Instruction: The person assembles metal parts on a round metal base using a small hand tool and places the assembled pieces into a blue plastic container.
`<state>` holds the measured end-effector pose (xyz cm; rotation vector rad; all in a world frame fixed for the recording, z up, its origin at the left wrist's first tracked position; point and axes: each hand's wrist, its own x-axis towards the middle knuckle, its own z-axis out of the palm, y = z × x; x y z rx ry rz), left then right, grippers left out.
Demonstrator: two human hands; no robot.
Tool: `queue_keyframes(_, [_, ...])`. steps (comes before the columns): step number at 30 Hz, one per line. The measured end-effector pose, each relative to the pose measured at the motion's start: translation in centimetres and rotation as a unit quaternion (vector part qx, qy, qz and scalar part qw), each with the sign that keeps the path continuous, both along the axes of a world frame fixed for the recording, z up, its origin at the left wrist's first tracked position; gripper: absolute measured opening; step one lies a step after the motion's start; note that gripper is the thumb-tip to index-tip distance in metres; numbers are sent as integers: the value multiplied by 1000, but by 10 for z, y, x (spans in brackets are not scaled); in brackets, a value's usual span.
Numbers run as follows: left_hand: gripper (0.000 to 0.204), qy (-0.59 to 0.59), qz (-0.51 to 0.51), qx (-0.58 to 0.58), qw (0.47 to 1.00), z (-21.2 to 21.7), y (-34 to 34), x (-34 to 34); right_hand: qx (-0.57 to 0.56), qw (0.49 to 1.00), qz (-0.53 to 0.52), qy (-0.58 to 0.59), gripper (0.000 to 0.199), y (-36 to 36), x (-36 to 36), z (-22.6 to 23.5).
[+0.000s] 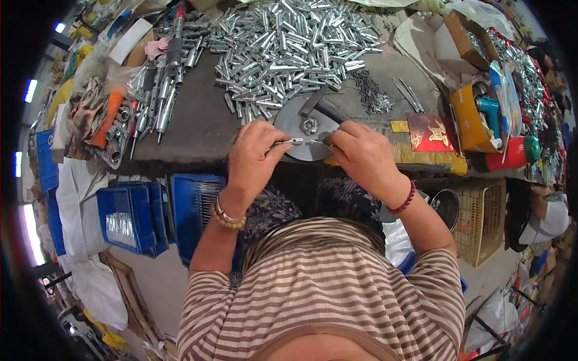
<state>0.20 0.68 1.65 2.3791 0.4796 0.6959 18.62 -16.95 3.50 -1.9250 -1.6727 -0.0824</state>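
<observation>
Pinching a small silver metal tube [293, 142] in our left hand [256, 157], right hand [361, 155] gripping a thin pin [317, 142]; beyond them, the heap of shiny tubes [295, 48] looks mostly unworked.

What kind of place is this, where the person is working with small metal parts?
Probably a small hardware assembly workshop. A heap of silver metal tubes covers the workbench, blue plastic crates sit below, and the left hand and right hand fit a small metal piece.
</observation>
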Motion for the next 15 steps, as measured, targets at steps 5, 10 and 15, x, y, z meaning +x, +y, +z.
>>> queue_keyframes(5, [20,23,-4,-1,1000,7,-4,2,-6,1000,27,-10,17,7,0,-6])
queue_keyframes(10, [20,19,-7,7,1000,7,-4,4,-18,998,57,-27,19,8,3,-6])
queue_keyframes(15, [18,13,-12,5,1000,2,1,5,-34,996,76,-35,20,10,2,-5])
